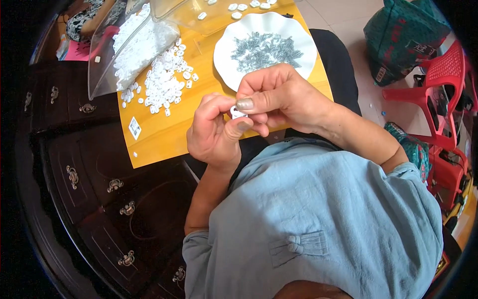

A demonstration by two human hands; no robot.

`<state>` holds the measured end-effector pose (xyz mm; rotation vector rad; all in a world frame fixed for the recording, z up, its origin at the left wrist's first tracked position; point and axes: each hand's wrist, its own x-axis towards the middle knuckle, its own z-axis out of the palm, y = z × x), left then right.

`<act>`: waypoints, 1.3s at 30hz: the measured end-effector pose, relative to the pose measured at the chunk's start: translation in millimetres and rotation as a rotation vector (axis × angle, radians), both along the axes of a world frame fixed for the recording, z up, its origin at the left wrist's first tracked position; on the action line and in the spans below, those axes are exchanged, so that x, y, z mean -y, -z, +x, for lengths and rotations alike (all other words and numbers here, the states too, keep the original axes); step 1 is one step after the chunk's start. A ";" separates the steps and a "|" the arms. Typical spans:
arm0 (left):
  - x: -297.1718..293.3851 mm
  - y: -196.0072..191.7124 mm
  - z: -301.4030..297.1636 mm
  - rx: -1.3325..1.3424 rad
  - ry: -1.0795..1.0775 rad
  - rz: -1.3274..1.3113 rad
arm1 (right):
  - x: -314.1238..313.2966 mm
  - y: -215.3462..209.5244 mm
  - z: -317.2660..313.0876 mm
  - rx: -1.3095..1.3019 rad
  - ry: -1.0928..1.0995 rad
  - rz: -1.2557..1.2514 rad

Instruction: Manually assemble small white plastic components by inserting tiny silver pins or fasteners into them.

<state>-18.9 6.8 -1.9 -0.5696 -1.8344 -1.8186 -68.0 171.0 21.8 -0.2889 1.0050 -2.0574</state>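
Observation:
In front of my body, over the near edge of the table, my left hand (215, 128) pinches a small white plastic piece (237, 114) between thumb and fingers. My right hand (279, 94) meets it from the other side, its thumb and forefinger closed at the top of the same piece. Whether the right fingertips also hold a tiny part is hidden. Just beyond the hands is a white scalloped plate (222, 67) bearing many small grey metal parts (266, 51), too small to name surely. To the left, a loose pile of white plastic pieces (167, 79) lies on the table.
The yellow wooden table (149, 149) carries a clear bag of white pieces (139, 47) and a clear plastic container (191, 17). Dark drawers (114, 184) stand at left. A red plastic chair (430, 94) and a dark green bag (403, 40) are on the right.

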 end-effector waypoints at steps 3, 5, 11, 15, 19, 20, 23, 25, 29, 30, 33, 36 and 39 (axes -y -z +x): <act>-1.9 4.0 -2.2 0.035 -0.001 0.058 | 0.2 0.0 -0.4 -0.003 0.010 0.005; -2.2 9.9 -3.2 0.079 -0.008 0.140 | 2.2 1.5 -0.3 -0.001 0.045 0.011; 3.3 21.8 -10.8 0.069 0.068 0.203 | 9.6 9.7 -4.1 0.020 0.075 0.053; 4.8 25.2 -12.5 0.169 0.138 0.317 | 11.9 14.6 -9.1 0.058 0.040 0.022; -4.4 26.9 -13.6 0.234 -0.027 0.355 | 17.3 9.6 -7.8 -0.052 0.184 0.072; -8.0 24.3 -13.1 0.275 -0.100 0.426 | 17.3 8.4 -7.5 -0.142 0.252 0.104; 3.3 18.2 -11.7 0.385 -0.064 0.315 | 17.9 11.3 -8.7 -0.189 0.354 0.146; 3.6 11.0 -12.6 0.425 -0.077 0.318 | 19.8 14.5 -8.1 -0.200 0.363 0.151; 8.0 2.5 -11.9 0.514 -0.072 0.324 | 25.4 18.0 -3.7 -0.207 0.383 0.151; 8.9 1.3 -11.5 0.512 -0.073 0.318 | 26.4 18.9 -3.1 -0.207 0.383 0.145; 10.6 -3.5 -9.8 0.551 -0.091 0.294 | 25.9 18.5 -2.7 -0.305 0.392 0.156; 11.6 -12.5 -10.7 0.540 -0.133 0.154 | 22.3 14.5 -5.4 -0.402 0.383 0.162; 6.3 -21.4 -10.6 0.612 -0.110 0.088 | 21.5 17.4 -6.2 -0.403 0.435 0.180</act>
